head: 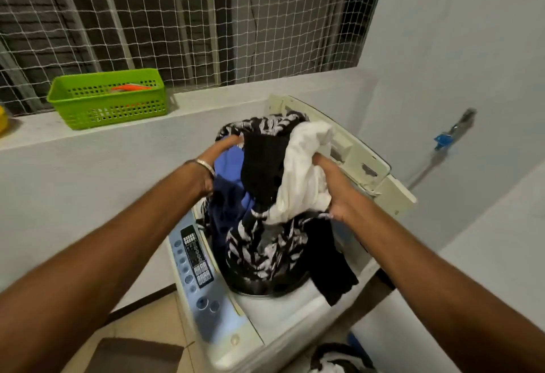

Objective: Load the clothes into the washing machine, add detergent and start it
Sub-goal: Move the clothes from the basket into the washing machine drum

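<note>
Both hands are clamped on one bundle of clothes point(265, 195) held over the open tub of the washing machine point(265, 313): the left hand point(211, 163) grips its blue side at 9 o'clock, the right hand point(333, 186) its white cloth at 3 o'clock. The bundle hangs with its long axis vertical, its lower folds already inside the tub mouth, so the drum lies straight below. A black piece point(327, 263) trails over the rim at 5 o'clock, nearer the right hand.

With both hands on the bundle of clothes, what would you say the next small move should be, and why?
Probably lower the bundle into the drum and let go. Both the left hand and the right hand grip it above the open washer, and a black piece hangs over the rim.
</note>
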The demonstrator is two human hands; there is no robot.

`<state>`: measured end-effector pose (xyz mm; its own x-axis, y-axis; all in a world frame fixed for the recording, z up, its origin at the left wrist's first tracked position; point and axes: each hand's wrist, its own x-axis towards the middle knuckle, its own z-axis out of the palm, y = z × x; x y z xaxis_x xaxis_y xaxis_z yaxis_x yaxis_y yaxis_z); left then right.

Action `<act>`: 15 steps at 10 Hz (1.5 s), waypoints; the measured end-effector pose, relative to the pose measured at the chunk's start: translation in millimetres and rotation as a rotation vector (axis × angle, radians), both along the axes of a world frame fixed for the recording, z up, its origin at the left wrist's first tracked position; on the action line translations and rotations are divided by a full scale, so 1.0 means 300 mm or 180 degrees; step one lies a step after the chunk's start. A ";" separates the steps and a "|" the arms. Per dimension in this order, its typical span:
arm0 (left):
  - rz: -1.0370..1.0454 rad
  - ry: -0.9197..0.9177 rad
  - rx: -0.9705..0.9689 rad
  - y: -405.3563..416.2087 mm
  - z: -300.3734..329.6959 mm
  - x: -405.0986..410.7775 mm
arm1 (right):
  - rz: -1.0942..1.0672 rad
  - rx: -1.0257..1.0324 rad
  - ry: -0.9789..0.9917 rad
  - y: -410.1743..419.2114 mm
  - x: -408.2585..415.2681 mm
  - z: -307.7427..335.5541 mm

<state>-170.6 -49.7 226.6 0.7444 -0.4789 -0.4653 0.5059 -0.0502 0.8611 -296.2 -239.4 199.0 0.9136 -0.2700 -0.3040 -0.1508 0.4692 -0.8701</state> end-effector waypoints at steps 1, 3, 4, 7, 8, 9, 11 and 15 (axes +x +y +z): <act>0.0077 0.0010 0.0146 -0.008 -0.158 0.036 | -0.0063 -0.0016 0.0453 -0.001 0.064 -0.169; 0.0133 0.0242 0.0397 -0.059 -0.432 0.143 | 0.0030 -0.0209 0.1047 -0.017 0.142 -0.432; 0.0359 0.0686 0.0388 -0.090 -0.796 0.240 | 0.0289 -0.0566 0.1387 -0.039 0.167 -0.550; 0.0200 0.0974 0.1251 -0.095 -1.053 0.155 | 0.0574 -0.0906 0.2421 -0.019 0.183 -0.733; 0.0295 0.0934 0.1381 -0.090 -1.158 0.172 | 0.0626 -0.1060 0.2387 -0.018 0.165 -0.737; 0.0515 0.0896 0.1191 -0.112 -0.983 0.096 | 0.0662 -0.1205 0.2197 -0.023 0.118 -0.737; -0.0132 0.0351 0.1091 -0.221 -0.775 -0.119 | 0.0725 -0.1182 0.1701 -0.070 -0.065 -0.681; -0.1874 0.0237 0.1409 -0.432 -0.850 -0.812 | 0.0200 -0.0973 0.1970 -0.246 -0.767 -0.843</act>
